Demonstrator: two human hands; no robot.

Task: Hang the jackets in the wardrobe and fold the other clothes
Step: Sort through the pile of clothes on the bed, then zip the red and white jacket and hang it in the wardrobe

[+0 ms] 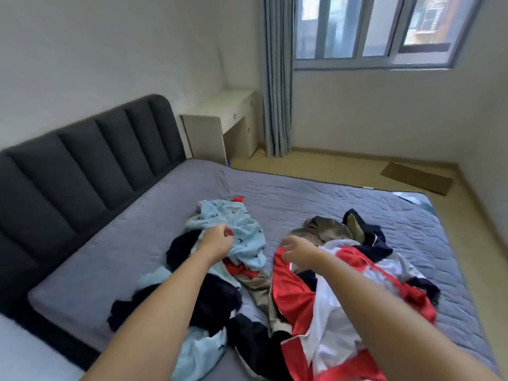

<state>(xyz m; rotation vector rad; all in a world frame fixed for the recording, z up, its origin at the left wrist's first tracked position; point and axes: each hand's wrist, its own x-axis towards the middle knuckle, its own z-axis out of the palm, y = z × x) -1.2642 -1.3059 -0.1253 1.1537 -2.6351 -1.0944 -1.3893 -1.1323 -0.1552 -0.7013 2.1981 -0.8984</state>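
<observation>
A heap of clothes lies on the grey bed (288,193). A red and white jacket (324,306) sprawls at the right of the heap. A light blue patterned garment (244,232) lies at the left, with dark navy clothes (217,301) and a tan piece (261,292) between them. An olive-brown garment (327,229) sits behind the jacket. My left hand (218,240) hovers over the light blue garment, fingers loosely curled and holding nothing that I can see. My right hand (295,250) is at the jacket's upper red edge, fingers curved around it; a grip is unclear.
A dark padded headboard (82,160) runs along the bed's left side. A pale desk (220,119) stands in the far corner beside a grey curtain (276,78) and a window (371,28). A flat piece of cardboard (417,177) lies on the wooden floor.
</observation>
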